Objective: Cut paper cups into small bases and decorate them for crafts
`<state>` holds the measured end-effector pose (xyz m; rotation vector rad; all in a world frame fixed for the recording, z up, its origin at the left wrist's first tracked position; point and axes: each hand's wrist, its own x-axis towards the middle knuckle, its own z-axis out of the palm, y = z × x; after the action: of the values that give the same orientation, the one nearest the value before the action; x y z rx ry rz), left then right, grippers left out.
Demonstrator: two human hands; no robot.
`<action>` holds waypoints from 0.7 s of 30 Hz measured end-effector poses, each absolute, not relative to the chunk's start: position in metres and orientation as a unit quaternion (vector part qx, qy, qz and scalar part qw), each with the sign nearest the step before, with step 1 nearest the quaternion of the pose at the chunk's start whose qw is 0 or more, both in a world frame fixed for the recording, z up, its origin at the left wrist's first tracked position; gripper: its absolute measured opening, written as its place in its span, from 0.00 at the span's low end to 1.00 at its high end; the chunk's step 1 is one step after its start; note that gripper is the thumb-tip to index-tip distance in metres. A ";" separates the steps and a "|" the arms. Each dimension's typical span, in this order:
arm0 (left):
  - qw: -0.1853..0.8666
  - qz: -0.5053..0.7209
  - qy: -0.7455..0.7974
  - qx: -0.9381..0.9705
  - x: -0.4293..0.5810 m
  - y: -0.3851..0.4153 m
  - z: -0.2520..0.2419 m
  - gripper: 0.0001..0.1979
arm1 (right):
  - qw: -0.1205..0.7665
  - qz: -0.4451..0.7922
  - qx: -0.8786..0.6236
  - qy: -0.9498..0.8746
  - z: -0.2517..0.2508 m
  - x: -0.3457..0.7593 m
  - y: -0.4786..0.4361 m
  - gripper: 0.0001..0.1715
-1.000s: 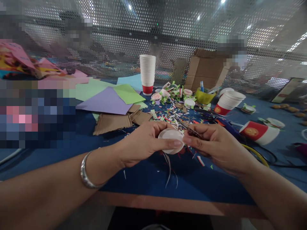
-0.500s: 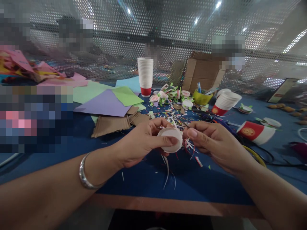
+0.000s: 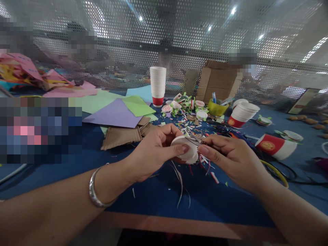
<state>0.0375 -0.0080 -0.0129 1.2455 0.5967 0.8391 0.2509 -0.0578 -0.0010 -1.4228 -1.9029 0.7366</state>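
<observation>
My left hand [image 3: 164,147] pinches a round white paper cup bottom [image 3: 191,154], thumb laid flat across its face and fingers curled behind. In my right hand [image 3: 225,155] are small metal scissors [image 3: 194,138], gripped between thumb and fingers, with the handles hidden. Their blades lie over the upper right rim of the cup bottom. Thin curled paper strips [image 3: 180,182] lie on the blue table just below the hands, and many cut paper scraps [image 3: 176,120] are scattered behind them.
A tall stack of paper cups [image 3: 158,85] stands at the back. Beside it are several round pieces with green paper bits [image 3: 181,104] and a yellow bowl [image 3: 217,108]. Coloured paper [image 3: 115,114] and cardboard [image 3: 121,137] lie left; a tipped cup [image 3: 278,147] and cables [image 3: 276,172] lie right.
The scissors' blades have come over the rim of the cup bottom, which has tilted in my left hand. My right hand has turned slightly. The whole view has shifted a little.
</observation>
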 end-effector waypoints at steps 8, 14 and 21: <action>0.585 0.378 0.268 0.665 0.033 -0.012 -0.010 0.13 | 0.324 0.234 -0.541 -0.740 0.002 0.251 -0.065 0.25; 0.609 0.370 0.265 0.650 0.033 -0.013 -0.009 0.14 | 0.319 0.228 -0.539 -0.746 0.003 0.251 -0.066 0.22; 0.680 0.362 0.242 0.590 0.034 -0.013 -0.011 0.18 | 0.319 0.202 -0.525 -0.763 0.004 0.252 -0.067 0.23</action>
<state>0.0343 -0.0132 -0.0110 1.3242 0.5437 0.8122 0.2515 -0.0670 0.0038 -1.3806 -2.0063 0.5304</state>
